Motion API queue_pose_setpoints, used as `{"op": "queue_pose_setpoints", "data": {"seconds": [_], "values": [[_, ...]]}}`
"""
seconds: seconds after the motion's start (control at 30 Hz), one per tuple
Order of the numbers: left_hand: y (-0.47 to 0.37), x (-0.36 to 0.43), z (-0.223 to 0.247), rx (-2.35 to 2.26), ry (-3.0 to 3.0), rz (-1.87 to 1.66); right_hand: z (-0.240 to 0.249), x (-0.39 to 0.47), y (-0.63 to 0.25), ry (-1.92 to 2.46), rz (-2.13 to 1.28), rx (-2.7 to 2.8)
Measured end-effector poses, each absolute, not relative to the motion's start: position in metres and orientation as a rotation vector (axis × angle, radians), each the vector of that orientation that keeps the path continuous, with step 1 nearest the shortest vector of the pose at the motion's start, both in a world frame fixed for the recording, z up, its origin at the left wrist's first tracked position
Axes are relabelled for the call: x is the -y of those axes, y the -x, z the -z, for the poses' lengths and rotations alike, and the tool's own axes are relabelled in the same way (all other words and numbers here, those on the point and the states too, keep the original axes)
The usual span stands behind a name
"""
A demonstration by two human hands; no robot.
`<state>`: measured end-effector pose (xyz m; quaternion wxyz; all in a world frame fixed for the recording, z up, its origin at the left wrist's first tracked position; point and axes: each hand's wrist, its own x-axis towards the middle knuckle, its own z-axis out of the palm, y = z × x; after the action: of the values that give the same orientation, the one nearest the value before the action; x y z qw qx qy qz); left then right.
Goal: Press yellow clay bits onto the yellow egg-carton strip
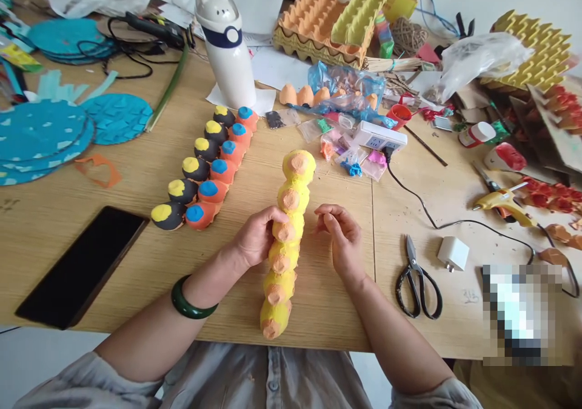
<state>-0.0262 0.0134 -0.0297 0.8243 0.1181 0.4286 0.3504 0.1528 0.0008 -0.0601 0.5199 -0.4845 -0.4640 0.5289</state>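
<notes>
My left hand [259, 236] is closed on the side of an egg-carton strip [280, 259], thumb over its top. The strip's row of several bumps is covered in yellow, with bare orange tips, and it points away from me above the table. To the right of it, apart from the strip, my right hand [344, 239] has its fingers curled and the thumb near the fingertips; anything between them is too small to make out. On the left lie a black egg-carton strip [182, 191] with yellow tips and an orange-red egg-carton strip [213, 191] with blue tips, side by side.
A tablet [84, 266] lies at the left. Scissors [416, 282], a white charger [453, 253] and a yellow glue gun [504, 203] lie at the right. Ahead are a power strip [381, 136], small bags of coloured clay [350, 154], a white bottle [230, 57] and egg trays [313, 21].
</notes>
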Motion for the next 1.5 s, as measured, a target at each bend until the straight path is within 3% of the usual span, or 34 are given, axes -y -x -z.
{"op": "queue_pose_setpoints", "data": {"seconds": [0.73, 1.5], "values": [[0.019, -0.004, 0.03, -0.784, -0.475, -0.749, 0.05, 0.002, -0.149, 1.051, -1.44, 1.174], [0.026, -0.009, 0.036, -0.927, -1.014, -0.815, 0.05, -0.003, -0.151, 0.971, -1.572, 0.786]]}}
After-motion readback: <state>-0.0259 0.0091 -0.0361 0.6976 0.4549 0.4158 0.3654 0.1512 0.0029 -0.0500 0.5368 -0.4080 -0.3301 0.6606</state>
